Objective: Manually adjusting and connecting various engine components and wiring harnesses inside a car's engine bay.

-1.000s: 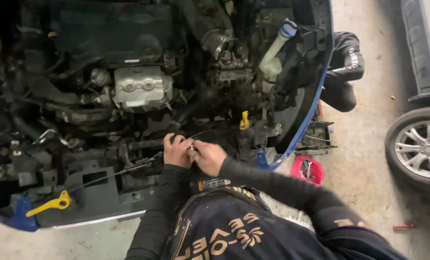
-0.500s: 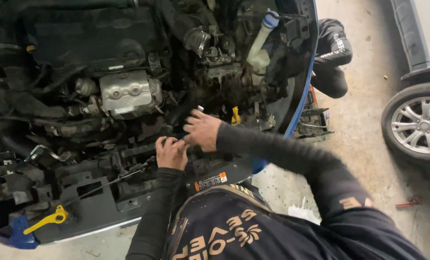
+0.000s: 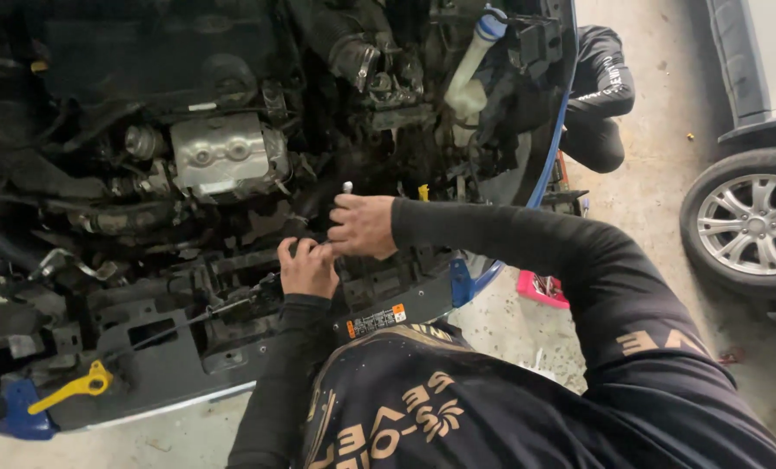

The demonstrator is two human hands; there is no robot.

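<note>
Fingers of the right hand (image 3: 364,225) pinch a small, silvery metal bolt (image 3: 347,187), light, rigid, probably greasy; the left hand (image 3: 308,267) curls, grip unclear, over the black radiator support (image 3: 180,356).

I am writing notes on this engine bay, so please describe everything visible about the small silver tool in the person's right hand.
The small silver tool looks like metal. Only a short rounded tip shows, standing roughly upright above the right hand, whose fingers are closed around the rest, so its full shape and kind cannot be told. It sits low at the front of the open engine bay, right of the silver heat shield. The left hand is just below, not touching it.
</note>
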